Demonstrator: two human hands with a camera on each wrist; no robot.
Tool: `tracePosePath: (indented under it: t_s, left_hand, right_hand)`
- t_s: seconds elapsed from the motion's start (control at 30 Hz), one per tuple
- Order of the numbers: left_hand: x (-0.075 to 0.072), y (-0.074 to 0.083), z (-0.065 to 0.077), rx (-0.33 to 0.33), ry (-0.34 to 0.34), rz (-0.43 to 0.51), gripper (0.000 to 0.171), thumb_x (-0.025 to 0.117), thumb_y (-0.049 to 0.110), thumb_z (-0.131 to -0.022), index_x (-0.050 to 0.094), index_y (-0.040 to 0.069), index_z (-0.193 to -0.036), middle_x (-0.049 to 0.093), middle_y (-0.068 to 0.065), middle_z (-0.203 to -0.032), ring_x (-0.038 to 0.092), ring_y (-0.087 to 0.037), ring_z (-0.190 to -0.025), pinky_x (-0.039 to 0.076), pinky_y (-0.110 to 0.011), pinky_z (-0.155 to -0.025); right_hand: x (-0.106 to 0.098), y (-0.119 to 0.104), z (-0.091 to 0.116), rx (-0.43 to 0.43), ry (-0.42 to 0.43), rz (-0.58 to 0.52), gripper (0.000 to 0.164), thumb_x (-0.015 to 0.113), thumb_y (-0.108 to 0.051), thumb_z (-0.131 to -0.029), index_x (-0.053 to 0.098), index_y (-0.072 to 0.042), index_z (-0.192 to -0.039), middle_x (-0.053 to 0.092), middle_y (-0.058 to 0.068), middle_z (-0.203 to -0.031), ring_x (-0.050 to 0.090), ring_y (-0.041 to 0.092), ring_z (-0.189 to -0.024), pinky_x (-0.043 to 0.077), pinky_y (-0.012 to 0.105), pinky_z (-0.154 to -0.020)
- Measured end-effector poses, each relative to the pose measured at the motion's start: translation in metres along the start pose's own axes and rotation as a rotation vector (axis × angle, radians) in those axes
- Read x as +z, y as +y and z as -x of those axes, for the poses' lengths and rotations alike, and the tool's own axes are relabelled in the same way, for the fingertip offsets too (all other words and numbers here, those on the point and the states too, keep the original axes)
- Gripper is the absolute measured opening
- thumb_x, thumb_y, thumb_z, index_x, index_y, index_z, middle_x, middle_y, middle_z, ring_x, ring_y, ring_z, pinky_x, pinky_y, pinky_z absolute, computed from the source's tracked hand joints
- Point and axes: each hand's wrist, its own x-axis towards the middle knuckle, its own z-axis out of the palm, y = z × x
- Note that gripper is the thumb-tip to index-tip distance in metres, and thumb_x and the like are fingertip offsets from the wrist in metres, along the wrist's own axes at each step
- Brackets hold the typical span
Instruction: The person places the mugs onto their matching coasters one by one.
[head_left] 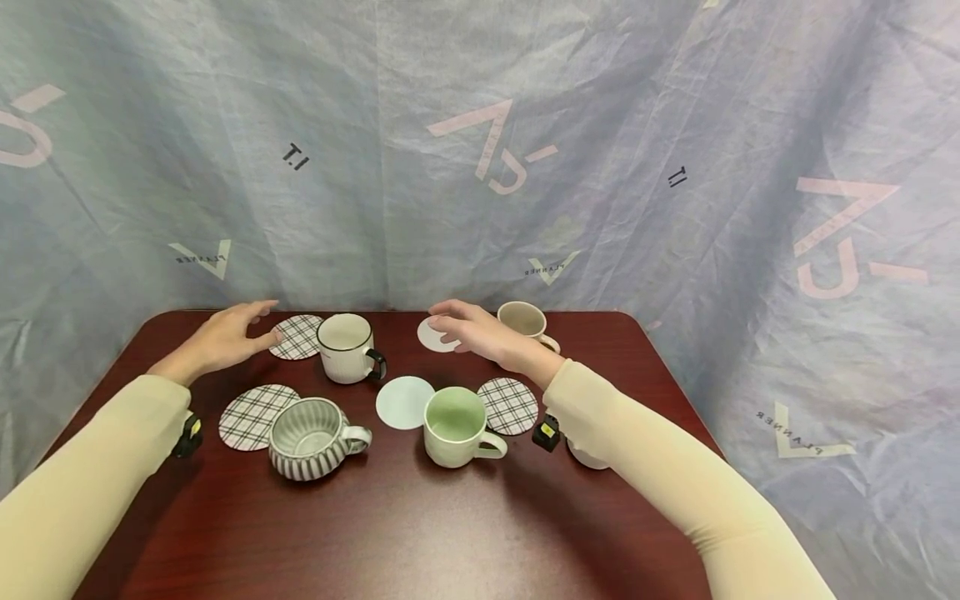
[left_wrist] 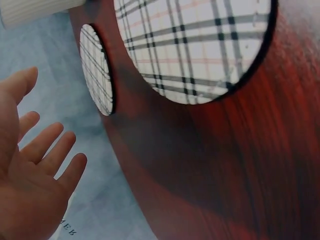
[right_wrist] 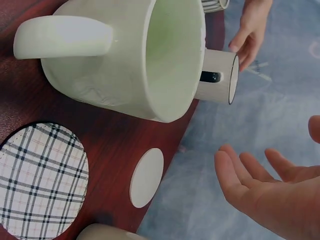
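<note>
The left hand (head_left: 217, 340) is wide, fingers loosely extended; a far plaid coaster (head_left: 298, 337) lies just beside its thumb. The black-rimmed mug (head_left: 345, 350) stands past that coaster — between the hands. The right hand (head_left: 487, 335), also relaxed and wide, partly covers a white coaster (right_wrist: 147, 178) in the head view; a beige mug (head_left: 522, 319) stands just behind it — and a green mug (head_left: 450, 446) nearer the body.

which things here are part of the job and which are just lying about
Likely the job, being around the open left hand and right hand:
black-handled mug
ribbed grey mug
pale green mug
beige mug
plaid coasters
plain round coasters

Probably just there:
dark red table
printed cloth backdrop
wrist cameras
</note>
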Motion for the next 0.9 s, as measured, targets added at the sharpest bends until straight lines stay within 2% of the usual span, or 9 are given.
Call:
tracePosePath:
  t_s: [0.13, 0.47, 0.73, 0.9]
  left_hand:
    - [0.005, -0.001, -0.003, -0.018, -0.037, 0.016, 0.082, 0.065, 0.043, -0.106, 0.032, -0.007, -0.162, 0.044, -0.040, -0.152, 0.044, -0.056, -0.140, 0.037, -0.075, -0.108]
    - [0.017, -0.005, -0.011, -0.024, -0.050, 0.030, 0.082, 0.069, 0.038, -0.104, 0.033, -0.009, -0.160, 0.045, -0.042, -0.149, 0.043, -0.060, -0.137, 0.037, -0.075, -0.109]
    - [0.024, -0.016, -0.016, 0.006, -0.049, 0.012, 0.084, 0.076, 0.034, -0.099, 0.037, -0.013, -0.156, 0.049, -0.042, -0.146, 0.049, -0.058, -0.133, 0.039, -0.073, -0.108]
    - [0.027, -0.022, -0.020, 0.011, -0.059, 0.008, 0.086, 0.078, 0.035, -0.097, 0.038, -0.015, -0.155, 0.045, -0.044, -0.148, 0.042, -0.061, -0.137, 0.035, -0.074, -0.111]
  right_hand:
    - [0.004, -0.002, -0.005, 0.014, -0.017, -0.017, 0.051, 0.053, -0.036, -0.111, 0.050, -0.010, -0.155, 0.055, 0.013, -0.154, 0.059, 0.037, -0.136, 0.048, 0.053, -0.113]
    - [0.015, -0.005, -0.016, 0.044, -0.065, -0.038, 0.047, 0.053, -0.032, -0.111, 0.052, -0.009, -0.152, 0.056, 0.016, -0.154, 0.063, 0.034, -0.132, 0.048, 0.053, -0.114]
    - [0.023, -0.007, -0.020, 0.044, -0.077, -0.014, 0.046, 0.054, -0.032, -0.111, 0.055, -0.009, -0.151, 0.058, 0.013, -0.152, 0.066, 0.030, -0.128, 0.051, 0.050, -0.111]
    - [0.025, -0.008, -0.021, 0.047, -0.076, -0.019, 0.045, 0.054, -0.032, -0.111, 0.055, -0.010, -0.150, 0.057, 0.013, -0.153, 0.066, 0.031, -0.128, 0.051, 0.051, -0.110]
